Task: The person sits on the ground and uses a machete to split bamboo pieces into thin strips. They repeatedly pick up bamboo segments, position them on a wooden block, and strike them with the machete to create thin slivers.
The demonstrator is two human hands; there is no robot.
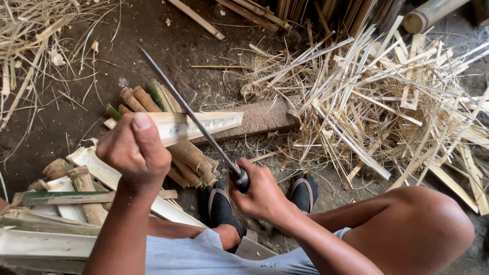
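Observation:
My left hand (135, 148) grips a split bamboo piece (204, 124), pale on its inner face, held out toward the right. My right hand (260, 192) holds the dark handle of a long thin knife (186, 109). Its blade slants up and to the left and crosses the bamboo piece near the middle. Both hands are above my sandalled feet (220, 206) on the dirt floor.
A bundle of short bamboo sections (153, 102) lies under the held piece. A wooden block (267, 116) sits just right of it. A heap of pale bamboo splints (402, 102) fills the right side. Split bamboo slabs (56, 224) are stacked at lower left. My bare knee (428, 224) is at lower right.

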